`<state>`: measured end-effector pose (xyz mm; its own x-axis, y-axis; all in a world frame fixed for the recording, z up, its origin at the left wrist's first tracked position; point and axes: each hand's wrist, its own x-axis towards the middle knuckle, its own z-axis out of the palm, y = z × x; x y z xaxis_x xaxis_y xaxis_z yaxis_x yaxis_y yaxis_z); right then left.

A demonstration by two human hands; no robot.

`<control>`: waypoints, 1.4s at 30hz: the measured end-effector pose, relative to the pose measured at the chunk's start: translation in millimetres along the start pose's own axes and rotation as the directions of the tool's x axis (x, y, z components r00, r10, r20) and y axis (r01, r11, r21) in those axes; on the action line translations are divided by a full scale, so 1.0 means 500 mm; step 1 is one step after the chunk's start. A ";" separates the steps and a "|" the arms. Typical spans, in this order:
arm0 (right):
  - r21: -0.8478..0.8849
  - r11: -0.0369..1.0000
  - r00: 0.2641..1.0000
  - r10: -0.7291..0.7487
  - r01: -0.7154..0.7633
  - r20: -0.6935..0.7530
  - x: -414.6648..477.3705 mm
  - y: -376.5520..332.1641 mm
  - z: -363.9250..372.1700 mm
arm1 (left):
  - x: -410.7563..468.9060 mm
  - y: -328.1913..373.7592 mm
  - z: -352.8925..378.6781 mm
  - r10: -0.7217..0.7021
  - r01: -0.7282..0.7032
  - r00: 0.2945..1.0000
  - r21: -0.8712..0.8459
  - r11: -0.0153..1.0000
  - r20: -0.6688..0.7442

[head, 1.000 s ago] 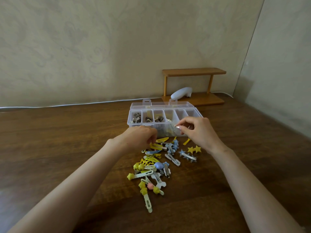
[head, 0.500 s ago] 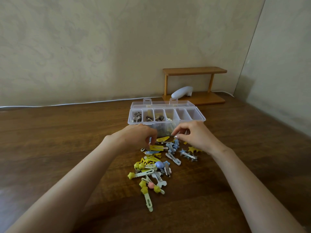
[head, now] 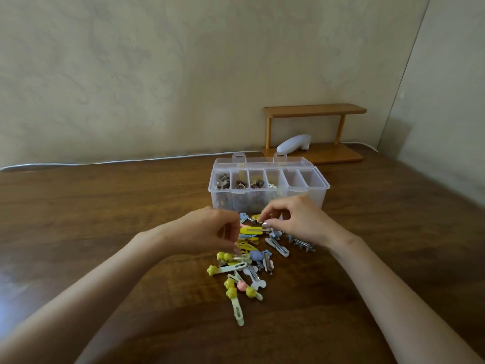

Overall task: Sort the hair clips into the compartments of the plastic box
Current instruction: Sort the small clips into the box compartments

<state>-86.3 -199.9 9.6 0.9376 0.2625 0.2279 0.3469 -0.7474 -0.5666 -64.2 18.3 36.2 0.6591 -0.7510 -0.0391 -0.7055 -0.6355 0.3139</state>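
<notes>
The right hand (head: 296, 222) pinches a clip (head: 258, 219) among the hair clips (head: 246, 271) at the plastic box's (head: 321, 191) 6 o'clock (left hand (head: 207, 229) blurred: cannot tell).

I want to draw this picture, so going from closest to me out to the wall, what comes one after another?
cream clip with yellow stars → pink ball clip → blue round clip → flat yellow clips → plastic box → white curved thing on the wooden shelf → wall
</notes>
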 end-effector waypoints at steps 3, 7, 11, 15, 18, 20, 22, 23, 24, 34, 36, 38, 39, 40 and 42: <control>-0.007 1.000 0.999 -0.013 0.013 0.040 0.001 -0.013 0.010 | -0.043 -0.015 0.010 0.013 -0.013 1.000 -0.035 0.999 0.012; -0.012 1.000 1.000 0.014 -0.014 0.011 0.000 -0.008 0.010 | -0.070 -0.023 0.033 0.017 -0.017 1.000 -0.005 1.000 0.011; -0.024 0.999 0.999 0.038 -0.038 -0.017 0.000 0.003 0.008 | -0.075 -0.027 0.042 0.027 -0.026 0.998 0.040 0.999 -0.048; 0.013 0.999 0.998 0.050 -0.050 -0.029 -0.004 0.000 0.006 | -0.078 -0.027 0.047 0.009 -0.015 0.993 -0.053 0.999 -0.119; 0.157 0.988 0.998 0.019 -0.009 -0.062 -0.010 -0.023 -0.001 | -0.079 -0.026 0.041 -0.028 0.008 0.988 -0.126 0.992 -0.155; 0.220 0.975 0.997 -0.011 0.027 -0.076 -0.014 -0.047 -0.010 | -0.081 -0.025 0.034 -0.048 0.012 0.976 -0.167 0.986 -0.214; 0.212 0.976 0.997 -0.032 0.046 -0.066 -0.021 -0.068 -0.014 | -0.083 -0.026 0.026 -0.068 0.014 0.955 -0.186 0.982 -0.287; 0.192 0.980 0.997 -0.044 0.054 -0.058 -0.027 -0.075 -0.013 | -0.083 -0.026 0.022 -0.079 0.015 0.941 -0.194 0.981 -0.328; 0.170 0.983 0.998 -0.054 0.061 -0.046 -0.034 -0.080 -0.010 | -0.083 -0.026 0.019 -0.097 0.018 0.923 -0.208 0.978 -0.372; 0.027 0.999 0.998 -0.044 0.046 -0.054 -0.083 -0.068 0.057 | 0.035 -0.003 0.000 -0.250 0.047 0.742 -0.324 0.945 -0.622; 0.001 0.998 0.993 -0.066 0.066 -0.094 -0.085 -0.065 0.066 | 0.098 0.006 -0.012 -0.238 0.051 0.728 -0.296 0.954 -0.642; -0.032 0.997 0.987 -0.078 0.074 -0.143 -0.088 -0.060 0.071 | 0.160 0.018 -0.022 -0.228 0.090 0.733 -0.241 0.966 -0.641; -0.040 0.996 0.983 -0.081 0.075 -0.166 -0.090 -0.057 0.071 | 0.187 0.024 -0.025 -0.232 0.119 0.740 -0.217 0.969 -0.631; -0.041 0.996 0.979 -0.083 0.076 -0.187 -0.090 -0.055 0.072 | 0.210 0.028 -0.024 -0.240 0.144 0.752 -0.202 0.969 -0.614; -0.035 0.996 0.973 -0.084 0.078 -0.217 -0.091 -0.051 0.072 | 0.245 0.032 -0.017 -0.265 0.182 0.773 -0.199 0.963 -0.576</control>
<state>-136.9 -170.5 -14.7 0.8780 0.1859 0.4411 0.4184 -0.7457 -0.5185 7.4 -82.5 44.5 0.8469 -0.3090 0.4328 -0.5074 -0.7130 0.4838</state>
